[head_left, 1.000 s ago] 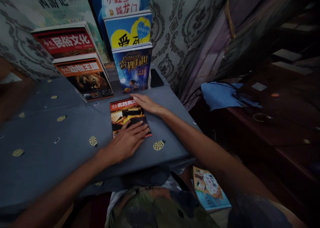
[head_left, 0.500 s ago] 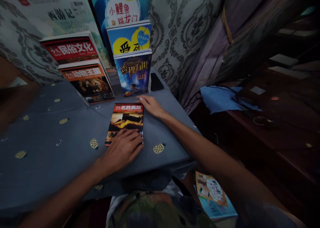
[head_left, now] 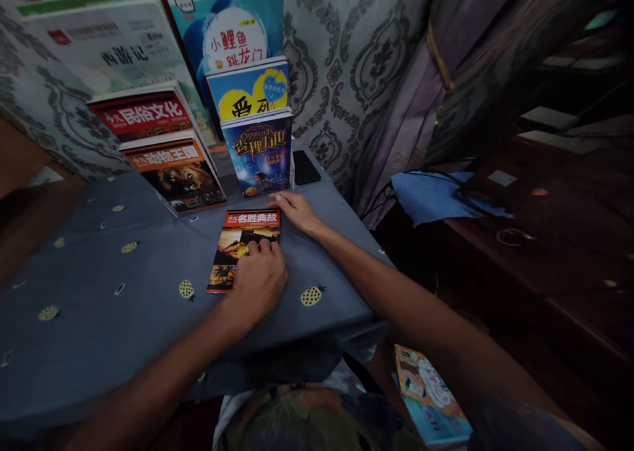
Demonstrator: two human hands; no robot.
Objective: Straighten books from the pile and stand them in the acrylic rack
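Observation:
A small book with a red title band and a Great Wall picture (head_left: pixel 232 241) lies face up on the table. Curled over its lower right part is my left hand (head_left: pixel 260 273); the knuckles are bent and the fingertips and thumb are hidden from view. My right hand (head_left: pixel 296 211) rests beside the book's top right corner, fingers stretched out toward the top edge, palm low on the cloth. Just behind it stands a blue Charlie book (head_left: pixel 262 157). An upright book with a lion cover (head_left: pixel 181 177) is to the left.
Taller books stand behind, including a yellow-and-blue one (head_left: pixel 247 94), a teal one (head_left: pixel 222 8) and a pale green one (head_left: pixel 106 51). A dark phone (head_left: pixel 304 167) lies at the right. The patterned blue tablecloth (head_left: pixel 148 312) covers the table. Below its edge is another book (head_left: pixel 436 405).
My left hand has gone from lying flat on the cover to curled fingers near the book's right edge. My right hand stays by the top corner. The view has tilted slightly.

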